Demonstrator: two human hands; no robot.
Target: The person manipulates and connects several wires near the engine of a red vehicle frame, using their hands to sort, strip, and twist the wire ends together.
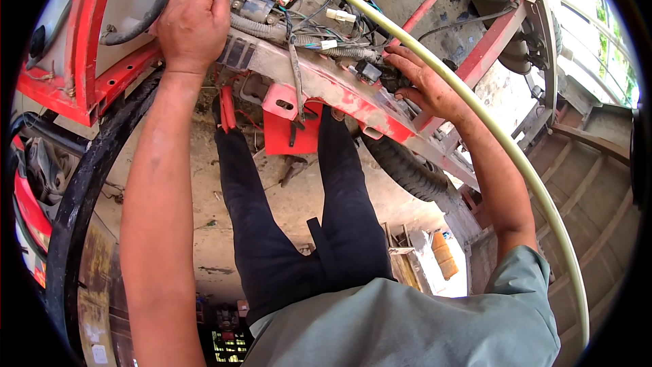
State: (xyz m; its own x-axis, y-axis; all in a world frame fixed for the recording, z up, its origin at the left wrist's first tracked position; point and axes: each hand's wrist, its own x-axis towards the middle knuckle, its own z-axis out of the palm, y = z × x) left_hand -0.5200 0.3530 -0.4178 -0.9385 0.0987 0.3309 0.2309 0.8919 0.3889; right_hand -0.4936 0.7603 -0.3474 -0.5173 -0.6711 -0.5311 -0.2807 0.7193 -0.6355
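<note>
The wiring harness (259,28) lay along the dusty red frame rail (319,78), which seemed to bear its weight, loose connectors (341,15) spilling behind it. The left hand (195,24) was curled near its left end, though I could not tell whether it gripped anything; the right hand (422,81) lay half-spread beside a black block (369,72), perhaps for steadiness. Below were a stained floor (295,207) and a tyre (404,170).

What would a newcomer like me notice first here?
Probably the pale yellow-green tube, arcing from the top centre to the lower right. Then the bare hands: the left hand at upper left and the right hand right of centre, with exposed wiring between them. Lower down, a bright red flap shows between the dark trouser legs.
</note>
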